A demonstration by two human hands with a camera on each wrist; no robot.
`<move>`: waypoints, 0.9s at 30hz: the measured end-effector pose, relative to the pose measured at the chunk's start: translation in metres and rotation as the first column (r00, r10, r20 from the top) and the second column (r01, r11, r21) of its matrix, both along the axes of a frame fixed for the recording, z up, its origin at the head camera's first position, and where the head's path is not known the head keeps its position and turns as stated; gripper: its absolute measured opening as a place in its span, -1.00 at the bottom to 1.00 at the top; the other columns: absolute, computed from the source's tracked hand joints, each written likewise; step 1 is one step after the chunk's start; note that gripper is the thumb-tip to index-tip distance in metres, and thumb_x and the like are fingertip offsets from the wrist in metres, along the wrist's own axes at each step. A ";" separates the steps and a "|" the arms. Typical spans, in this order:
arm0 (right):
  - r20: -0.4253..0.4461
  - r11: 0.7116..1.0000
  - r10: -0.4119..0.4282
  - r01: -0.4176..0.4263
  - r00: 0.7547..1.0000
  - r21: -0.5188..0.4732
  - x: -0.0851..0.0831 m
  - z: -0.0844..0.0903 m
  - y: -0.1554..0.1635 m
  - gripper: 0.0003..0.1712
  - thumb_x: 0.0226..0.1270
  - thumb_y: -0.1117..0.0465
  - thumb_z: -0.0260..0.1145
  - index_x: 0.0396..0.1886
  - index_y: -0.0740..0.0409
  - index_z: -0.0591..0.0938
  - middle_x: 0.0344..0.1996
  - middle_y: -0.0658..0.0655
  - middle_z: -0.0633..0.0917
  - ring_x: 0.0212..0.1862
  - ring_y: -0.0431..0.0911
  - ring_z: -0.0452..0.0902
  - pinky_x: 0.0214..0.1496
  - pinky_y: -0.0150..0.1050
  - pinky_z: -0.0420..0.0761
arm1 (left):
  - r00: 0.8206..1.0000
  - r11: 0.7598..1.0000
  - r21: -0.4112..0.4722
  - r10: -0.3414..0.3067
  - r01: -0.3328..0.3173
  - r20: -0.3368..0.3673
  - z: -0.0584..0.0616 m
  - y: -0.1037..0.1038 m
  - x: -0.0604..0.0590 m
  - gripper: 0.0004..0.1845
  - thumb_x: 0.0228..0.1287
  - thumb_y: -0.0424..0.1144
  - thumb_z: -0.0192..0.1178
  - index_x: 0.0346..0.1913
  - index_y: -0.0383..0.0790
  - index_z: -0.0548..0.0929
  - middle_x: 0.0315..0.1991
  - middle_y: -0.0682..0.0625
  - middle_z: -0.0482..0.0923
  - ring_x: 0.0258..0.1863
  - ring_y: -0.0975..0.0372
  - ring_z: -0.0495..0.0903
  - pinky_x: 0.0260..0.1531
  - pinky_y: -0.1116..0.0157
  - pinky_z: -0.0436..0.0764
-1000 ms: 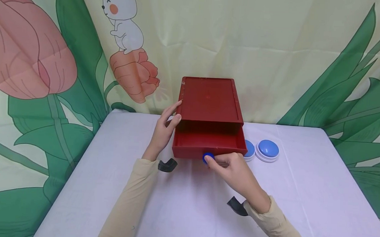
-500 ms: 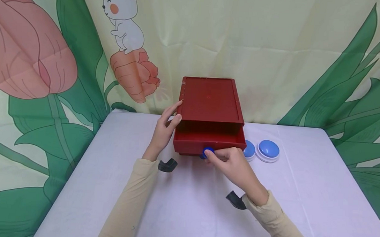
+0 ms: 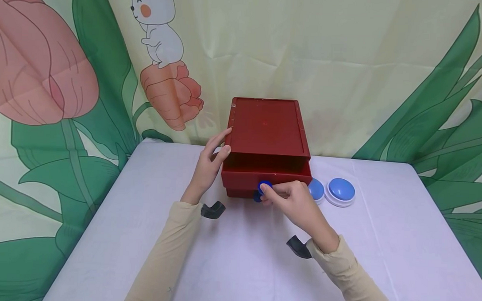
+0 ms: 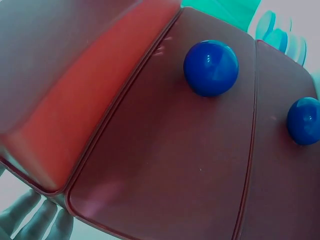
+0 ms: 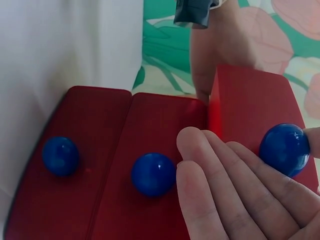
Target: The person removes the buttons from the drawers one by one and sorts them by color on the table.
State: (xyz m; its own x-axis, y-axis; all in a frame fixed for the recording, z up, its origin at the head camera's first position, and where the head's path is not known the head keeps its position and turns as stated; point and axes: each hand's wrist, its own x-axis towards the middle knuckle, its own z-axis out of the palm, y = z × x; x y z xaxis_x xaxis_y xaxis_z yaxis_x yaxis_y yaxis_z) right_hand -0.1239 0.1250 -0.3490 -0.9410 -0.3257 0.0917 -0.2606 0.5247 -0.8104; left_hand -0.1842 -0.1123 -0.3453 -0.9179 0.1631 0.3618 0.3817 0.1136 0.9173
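Drawer (image 3: 266,172) of the red box (image 3: 265,127), at the table's twelve o'clock, stands almost shut, a narrow gap left. Right hand (image 3: 292,204) pinches its blue knob (image 3: 264,186); left hand (image 3: 206,167), fingers straight, braces the box's side. Two blue buttons (image 3: 333,191) sit at three o'clock on the white table (image 3: 142,235), before a flowered curtain (image 3: 48,73).
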 end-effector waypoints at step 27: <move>0.052 0.997 -0.005 0.009 0.999 -0.075 -0.025 0.000 -0.001 -0.52 0.41 -0.10 0.27 -0.23 0.25 0.80 -0.39 0.12 0.81 -0.27 0.02 0.77 -0.14 -0.10 0.73 | 1.000 1.000 -0.006 0.006 -0.006 -0.016 -0.005 -0.001 -0.005 -0.46 0.48 -0.26 -0.01 0.48 -0.21 0.32 0.44 -0.17 0.25 0.40 0.05 0.27 0.31 -0.06 0.39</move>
State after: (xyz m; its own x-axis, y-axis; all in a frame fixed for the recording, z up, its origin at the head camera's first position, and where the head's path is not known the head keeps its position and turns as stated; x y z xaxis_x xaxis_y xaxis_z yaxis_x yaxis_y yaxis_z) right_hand -0.1485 0.1238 -0.3487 -0.9473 -0.3132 0.0667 -0.2138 0.4637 -0.8598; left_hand -0.1889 -0.1132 -0.3503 -0.9130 0.1600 0.3753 0.3955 0.1214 0.9104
